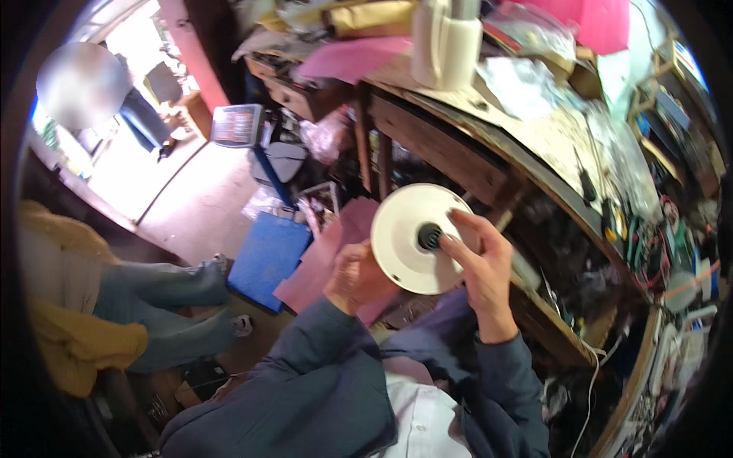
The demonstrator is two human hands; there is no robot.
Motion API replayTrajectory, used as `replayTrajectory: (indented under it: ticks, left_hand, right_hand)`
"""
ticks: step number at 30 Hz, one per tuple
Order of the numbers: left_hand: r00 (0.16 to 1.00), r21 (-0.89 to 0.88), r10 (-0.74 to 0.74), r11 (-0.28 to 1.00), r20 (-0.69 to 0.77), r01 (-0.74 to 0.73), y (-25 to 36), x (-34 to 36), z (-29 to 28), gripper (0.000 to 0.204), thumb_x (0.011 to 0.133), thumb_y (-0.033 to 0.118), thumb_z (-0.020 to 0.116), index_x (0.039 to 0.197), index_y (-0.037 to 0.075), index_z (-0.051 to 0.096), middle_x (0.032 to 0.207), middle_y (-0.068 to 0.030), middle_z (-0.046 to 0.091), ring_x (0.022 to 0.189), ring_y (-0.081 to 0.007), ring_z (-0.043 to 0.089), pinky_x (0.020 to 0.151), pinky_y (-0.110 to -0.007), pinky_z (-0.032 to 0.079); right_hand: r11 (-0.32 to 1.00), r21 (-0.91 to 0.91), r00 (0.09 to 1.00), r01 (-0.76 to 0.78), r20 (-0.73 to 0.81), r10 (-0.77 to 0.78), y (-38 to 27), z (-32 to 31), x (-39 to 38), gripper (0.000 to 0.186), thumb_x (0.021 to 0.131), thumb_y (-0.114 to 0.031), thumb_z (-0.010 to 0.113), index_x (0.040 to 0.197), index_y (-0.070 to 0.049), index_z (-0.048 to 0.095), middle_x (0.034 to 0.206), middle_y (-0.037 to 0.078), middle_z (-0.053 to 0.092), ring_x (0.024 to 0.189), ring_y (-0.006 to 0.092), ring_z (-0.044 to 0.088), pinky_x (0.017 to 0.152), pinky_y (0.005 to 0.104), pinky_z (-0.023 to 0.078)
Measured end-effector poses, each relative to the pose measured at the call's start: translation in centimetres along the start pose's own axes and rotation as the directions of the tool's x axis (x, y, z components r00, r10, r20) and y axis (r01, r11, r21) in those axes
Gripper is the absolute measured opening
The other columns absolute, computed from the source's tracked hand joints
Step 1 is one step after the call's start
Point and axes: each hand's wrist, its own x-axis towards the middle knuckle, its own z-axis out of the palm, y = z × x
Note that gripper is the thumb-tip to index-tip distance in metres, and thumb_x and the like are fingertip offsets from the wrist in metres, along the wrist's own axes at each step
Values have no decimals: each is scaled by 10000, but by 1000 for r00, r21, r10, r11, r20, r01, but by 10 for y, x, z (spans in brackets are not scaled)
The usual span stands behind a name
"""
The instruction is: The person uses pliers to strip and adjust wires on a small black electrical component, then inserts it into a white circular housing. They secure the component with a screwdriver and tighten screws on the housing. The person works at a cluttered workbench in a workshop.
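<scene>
A round cream-coloured disc [401, 256], shallow like a dish, is held up in front of my chest. At its middle sits a black ribbed round fitting [430, 237], and small holes show near the rim. My left hand [355, 276] grips the disc's lower left edge, its fingers partly hidden behind the disc. From the right, my right hand [485, 263] is closed on the disc, the thumb against the black fitting and a finger over the right rim. The disc's underside is hidden.
A worn wooden workbench [489, 145] runs along the right, bearing a cream jug [447, 46], plastic bags and a screwdriver [585, 175]. A scale with a blue platform [269, 259] stands on the floor, beside a pink sheet [324, 263]. Another person's jeans-clad legs [164, 305] extend from the left.
</scene>
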Motion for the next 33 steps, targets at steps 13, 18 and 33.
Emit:
replayTrajectory:
  ticks: [13,18,33]
  left_hand:
    - [913,203,-68,966,-403,161,-5,14,45,590,922,50,688,1471,25,475,1385,-131,612,1258,-276,616,1081,-462,513]
    - [872,274,10,951,-489,143,-7,17,55,502,924,60,720,1398,18,558,1296,-114,668,1154,-242,674,1002,-424,566]
    - [765,197,-15,963,-644,184,-13,29,41,466,894,69,773,1316,-24,602,1213,-124,710,1090,-238,712,960,-405,594]
  right_hand:
    - [918,-303,966,254,38,-255,-2,-2,-8,528,814,-115,855,1298,-4,677,1148,97,596,1086,207,578,970,328,479]
    - [955,-243,985,169,13,-172,9,-3,-4,540,814,-115,858,1305,3,669,1177,110,598,1122,219,591,989,327,483]
    - [987,34,986,-159,49,157,17,-16,15,389,985,-39,653,1359,63,614,1248,143,697,1096,160,663,960,288,530]
